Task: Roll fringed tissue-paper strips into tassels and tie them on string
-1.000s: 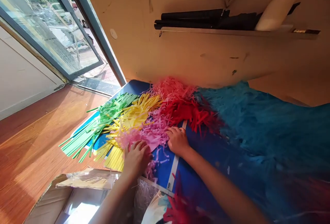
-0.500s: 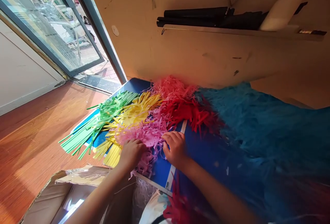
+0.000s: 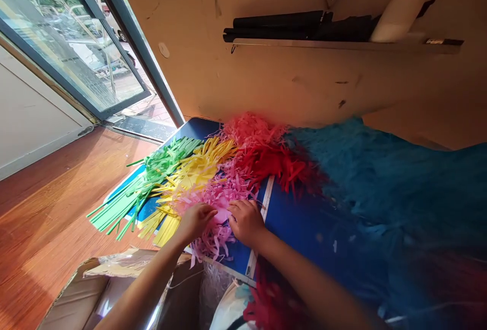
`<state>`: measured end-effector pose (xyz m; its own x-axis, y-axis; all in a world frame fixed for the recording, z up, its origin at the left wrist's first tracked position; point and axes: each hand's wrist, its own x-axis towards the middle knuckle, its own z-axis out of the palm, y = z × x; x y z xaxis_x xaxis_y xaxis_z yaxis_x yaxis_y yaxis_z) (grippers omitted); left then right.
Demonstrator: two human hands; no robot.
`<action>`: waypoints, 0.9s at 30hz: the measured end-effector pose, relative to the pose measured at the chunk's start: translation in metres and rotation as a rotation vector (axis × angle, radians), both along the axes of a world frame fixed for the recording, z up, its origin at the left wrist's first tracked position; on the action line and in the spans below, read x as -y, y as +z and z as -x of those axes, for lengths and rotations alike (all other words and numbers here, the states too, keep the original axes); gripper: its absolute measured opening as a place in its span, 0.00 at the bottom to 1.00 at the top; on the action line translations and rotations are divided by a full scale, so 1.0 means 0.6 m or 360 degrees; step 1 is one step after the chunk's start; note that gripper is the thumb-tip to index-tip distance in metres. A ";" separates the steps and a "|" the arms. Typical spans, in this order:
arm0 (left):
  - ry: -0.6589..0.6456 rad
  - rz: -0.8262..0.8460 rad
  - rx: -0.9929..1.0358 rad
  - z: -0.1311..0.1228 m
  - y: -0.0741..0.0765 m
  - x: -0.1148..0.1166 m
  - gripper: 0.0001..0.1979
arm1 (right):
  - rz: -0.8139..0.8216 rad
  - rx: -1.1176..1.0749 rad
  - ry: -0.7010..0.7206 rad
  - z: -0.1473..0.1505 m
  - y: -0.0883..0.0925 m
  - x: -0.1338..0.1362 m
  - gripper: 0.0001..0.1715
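A pile of pink fringed tissue paper [image 3: 220,190] lies on the blue tabletop [image 3: 297,228], with its cut strips loose and curling. My left hand [image 3: 196,221] pinches the pile's near left part, thumb and fingers together. Opposite it, my right hand [image 3: 246,222] has its fingers curled onto the same pink paper, close to the white line. A flat pink patch shows between the two hands; the paper under the fingertips is hidden. Yellow fringed paper [image 3: 198,168] lies just left, partly under the pink. Red fringed paper [image 3: 266,162] sits behind my right hand.
Green fringed paper [image 3: 163,165] overhangs the table's left edge. A large teal heap [image 3: 399,178] spreads over the right side. Below left stands an open cardboard box [image 3: 81,289]. Black rolls lie on a wall ledge [image 3: 323,44]. A glass door [image 3: 95,46] stands at the left.
My right hand has moved left onto the pink paper, closer to my left hand. The pink strips between the hands have shifted, showing a flatter patch. The camera view has shifted slightly.
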<state>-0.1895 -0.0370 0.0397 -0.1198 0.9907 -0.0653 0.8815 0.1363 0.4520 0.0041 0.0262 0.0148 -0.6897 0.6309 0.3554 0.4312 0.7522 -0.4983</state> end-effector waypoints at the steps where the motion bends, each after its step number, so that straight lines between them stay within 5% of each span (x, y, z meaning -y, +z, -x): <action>1: -0.0033 0.0016 -0.0024 -0.002 0.004 0.001 0.16 | 0.0002 0.0005 -0.0017 -0.002 -0.003 -0.002 0.13; 11: -0.0167 0.0161 -0.0543 -0.074 0.014 0.009 0.10 | 0.0014 0.0061 0.0010 -0.014 -0.013 0.005 0.10; 20: -0.0282 0.0203 -0.0581 -0.047 0.021 0.001 0.13 | 0.0033 0.0070 0.0066 -0.019 -0.006 0.010 0.10; 27: -0.0037 0.0062 -0.0357 -0.034 0.013 0.006 0.07 | 0.0078 0.0181 0.0085 -0.017 -0.008 0.015 0.09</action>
<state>-0.1692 -0.0403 0.0477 -0.1129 0.9906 -0.0775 0.9624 0.1285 0.2392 0.0144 0.0174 0.0101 -0.7570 0.6067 0.2426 0.4469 0.7517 -0.4850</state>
